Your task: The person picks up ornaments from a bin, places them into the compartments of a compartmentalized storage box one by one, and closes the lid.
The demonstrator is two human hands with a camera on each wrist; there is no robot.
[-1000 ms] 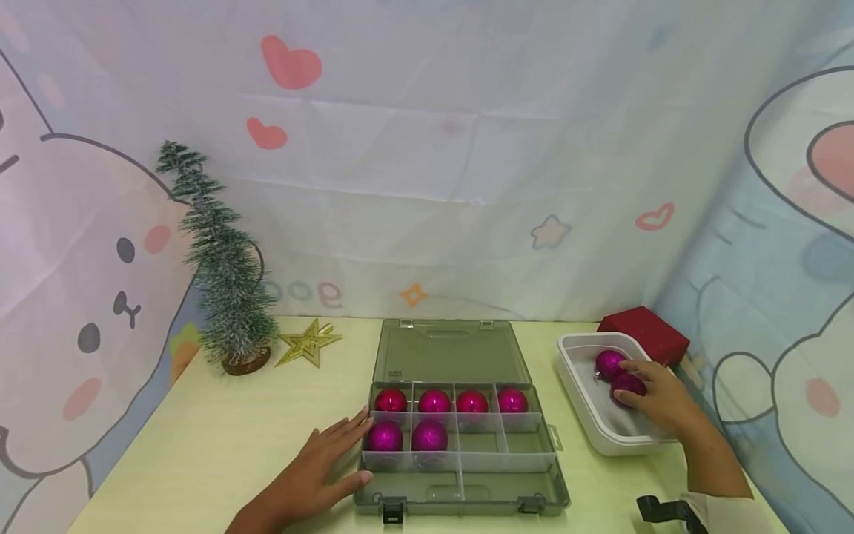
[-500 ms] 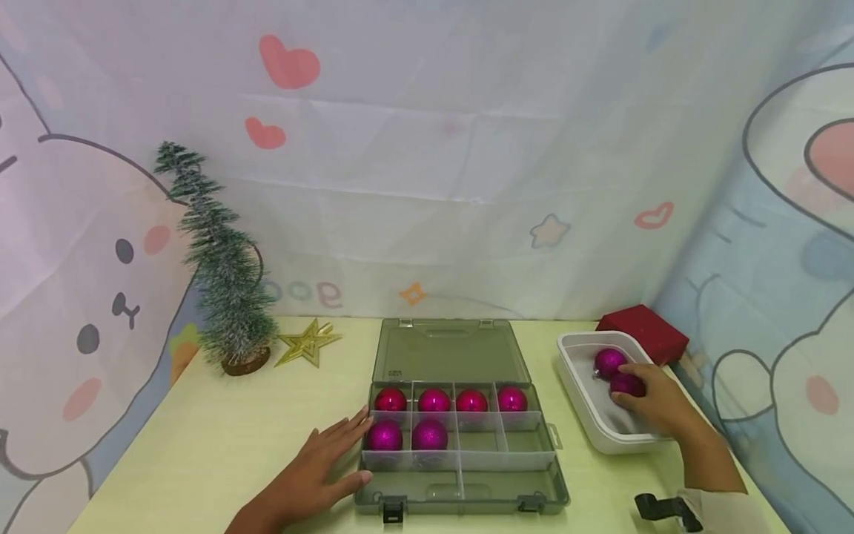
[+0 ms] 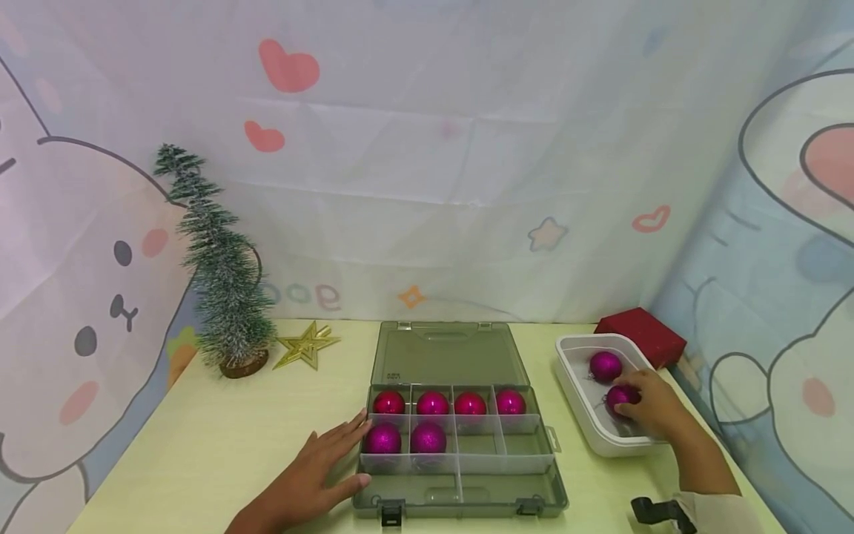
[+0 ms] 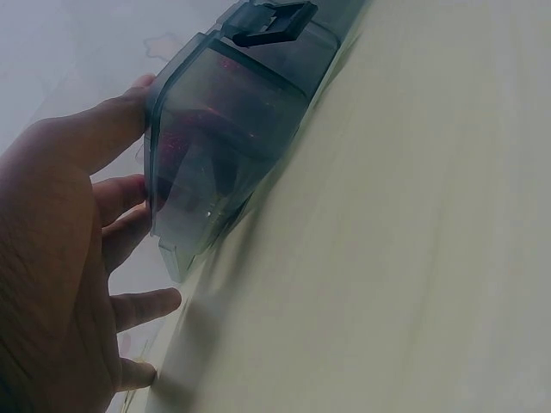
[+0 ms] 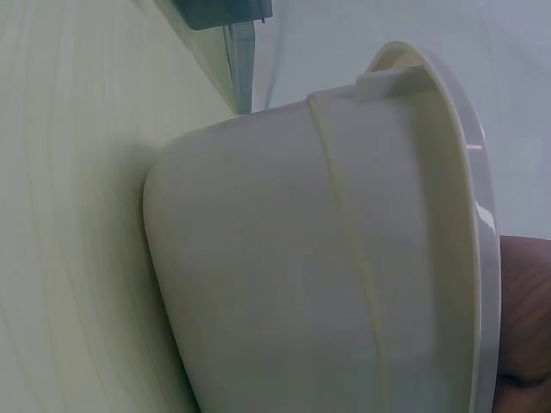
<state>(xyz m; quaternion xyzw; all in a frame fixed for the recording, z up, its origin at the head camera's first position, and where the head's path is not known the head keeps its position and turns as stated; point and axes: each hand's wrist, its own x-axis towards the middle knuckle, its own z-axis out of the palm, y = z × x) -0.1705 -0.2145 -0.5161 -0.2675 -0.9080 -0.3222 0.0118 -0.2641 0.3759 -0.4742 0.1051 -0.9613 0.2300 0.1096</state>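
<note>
In the head view my left hand (image 3: 313,475) rests along the left side of the divided plastic box (image 3: 514,486), fingers spread and fairly straight. The left wrist view has that hand (image 4: 69,232) with its fingertips at the box's wall (image 4: 232,129). Inside the white tub (image 3: 582,404), my right hand (image 3: 657,408) holds a glittery purple bauble (image 3: 619,399) between thumb and fingers. A second purple bauble (image 3: 606,366) lies behind it. In the right wrist view the tub's wall (image 5: 258,258) hides most of the hand (image 5: 523,318).
Shiny red and pink baubles (image 3: 432,403) fill the box's back row; two glittery purple baubles (image 3: 428,438) sit in the middle row's left compartments. Its lid (image 3: 445,356) lies back. A small tree (image 3: 230,297), gold star (image 3: 308,345) and red box (image 3: 640,335) stand behind.
The held bauble has shifted slightly toward me and left with my right hand, opening a gap from the other one in the tub. My left hand has stayed in place.
</note>
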